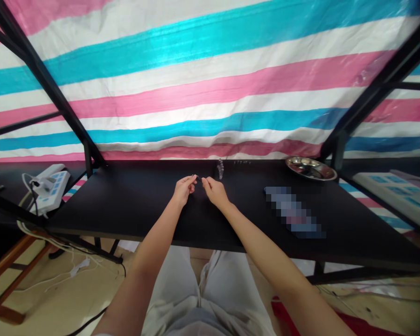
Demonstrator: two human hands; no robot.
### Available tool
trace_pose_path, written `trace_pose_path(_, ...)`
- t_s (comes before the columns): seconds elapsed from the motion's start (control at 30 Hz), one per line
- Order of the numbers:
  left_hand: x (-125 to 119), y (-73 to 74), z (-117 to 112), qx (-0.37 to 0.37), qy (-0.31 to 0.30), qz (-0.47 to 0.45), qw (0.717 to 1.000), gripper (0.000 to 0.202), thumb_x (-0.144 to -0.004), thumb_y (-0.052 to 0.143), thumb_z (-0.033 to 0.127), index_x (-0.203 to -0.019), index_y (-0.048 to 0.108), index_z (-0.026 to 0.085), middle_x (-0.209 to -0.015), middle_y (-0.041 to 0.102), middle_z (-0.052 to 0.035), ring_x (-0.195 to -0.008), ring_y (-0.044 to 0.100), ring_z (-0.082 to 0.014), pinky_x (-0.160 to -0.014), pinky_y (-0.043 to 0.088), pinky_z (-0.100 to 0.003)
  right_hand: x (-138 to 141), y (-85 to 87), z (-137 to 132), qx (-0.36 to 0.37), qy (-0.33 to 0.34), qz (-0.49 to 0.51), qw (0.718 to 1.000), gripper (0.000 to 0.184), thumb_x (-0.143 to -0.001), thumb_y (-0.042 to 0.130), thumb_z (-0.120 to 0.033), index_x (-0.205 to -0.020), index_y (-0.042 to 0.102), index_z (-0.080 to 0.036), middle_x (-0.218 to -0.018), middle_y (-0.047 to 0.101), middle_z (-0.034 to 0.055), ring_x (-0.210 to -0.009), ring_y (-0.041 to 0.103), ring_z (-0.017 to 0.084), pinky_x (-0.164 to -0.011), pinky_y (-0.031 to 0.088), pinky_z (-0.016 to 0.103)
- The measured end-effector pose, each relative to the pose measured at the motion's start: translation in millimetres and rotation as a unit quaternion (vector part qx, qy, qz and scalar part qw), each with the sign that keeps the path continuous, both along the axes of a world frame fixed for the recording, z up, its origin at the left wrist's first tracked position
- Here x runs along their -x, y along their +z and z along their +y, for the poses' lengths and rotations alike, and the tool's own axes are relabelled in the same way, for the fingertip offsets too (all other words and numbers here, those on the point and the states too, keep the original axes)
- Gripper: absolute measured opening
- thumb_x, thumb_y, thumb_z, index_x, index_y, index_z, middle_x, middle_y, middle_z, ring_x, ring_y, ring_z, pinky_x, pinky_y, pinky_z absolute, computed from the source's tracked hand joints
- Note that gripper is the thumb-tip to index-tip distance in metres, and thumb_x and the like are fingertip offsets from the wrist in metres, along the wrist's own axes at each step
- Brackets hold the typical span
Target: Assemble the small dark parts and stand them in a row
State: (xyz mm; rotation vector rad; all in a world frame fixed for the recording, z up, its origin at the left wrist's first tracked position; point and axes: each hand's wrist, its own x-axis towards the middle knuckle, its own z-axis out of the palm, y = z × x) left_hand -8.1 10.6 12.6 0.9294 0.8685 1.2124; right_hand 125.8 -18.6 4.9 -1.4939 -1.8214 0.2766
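Note:
Over the middle of the black table, my left hand and my right hand come close together, both with fingers closed. Between their fingertips is a small dark piece, thin and short; its kind is too small to make out. Both hands seem to pinch it, one at each end. Just beyond my right hand lies a small cluster of shiny, pale purple bits, perhaps beads. To its right, several tiny loose bits lie in a row near the back edge.
A round metal plate stands at the back right. Nearer lies a blurred-out blue oblong thing. White power strips with cables are at the left, beyond the black frame post. A striped sheet hangs behind the table.

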Motion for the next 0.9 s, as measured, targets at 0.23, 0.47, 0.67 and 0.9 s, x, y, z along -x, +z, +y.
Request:
trace_pose_path(0.23, 0, -0.8, 2, 0.022, 0.012, -0.005, 1.000, 0.036, -0.051, 0.076, 0.041, -0.066, 0.058, 0.013, -0.059, 0.054, 0.0015, -0.039, 0.035, -0.0015, -0.040, 0.023, -0.020, 0, 3.2, -2, -0.027, -0.027, -0.112, 0.993, 0.041, -0.092, 0.024, -0.039, -0.076, 0.056, -0.018, -0.071, 0.062, 0.0054, -0.061, 0.055, 0.013, -0.057, 0.029, 0.022)
trace_pose_path(0.47, 2, -2.1, 5, 0.028, 0.034, -0.025, 0.999, 0.037, -0.051, 0.077, 0.040, -0.064, 0.056, 0.012, -0.056, 0.051, 0.0032, -0.037, 0.035, -0.0012, -0.039, 0.021, -0.019, -1, 1.7, -3, -0.095, -0.026, -0.149, 0.984, 0.047, -0.092, 0.023, -0.041, -0.075, 0.058, -0.015, -0.067, 0.062, 0.0061, -0.054, 0.053, 0.012, -0.050, 0.024, 0.023)
trace_pose_path(0.67, 13, -3.3, 13, 0.047, 0.099, -0.047, 0.993, 0.039, -0.051, 0.076, 0.041, -0.070, 0.055, 0.013, -0.057, 0.051, 0.0049, -0.037, 0.035, -0.0002, -0.038, 0.021, -0.018, -11, -0.4, -1, -0.097, -0.039, -0.076, 0.992, 0.042, -0.091, 0.027, -0.042, -0.079, 0.059, -0.017, -0.068, 0.063, 0.0048, -0.056, 0.054, 0.013, -0.053, 0.028, 0.023)
trace_pose_path(0.9, 6, -5.1, 4, -0.037, -0.029, 0.102, 0.994, 0.038, -0.057, 0.072, 0.043, -0.075, 0.062, 0.012, -0.065, 0.059, -0.0006, -0.040, 0.041, -0.0019, -0.039, 0.025, -0.019, -13, -1.9, 2, -0.075, 0.010, 0.068, 0.995, 0.034, -0.088, 0.035, -0.042, -0.085, 0.059, -0.018, -0.072, 0.061, 0.0029, -0.061, 0.054, 0.012, -0.060, 0.037, 0.022)
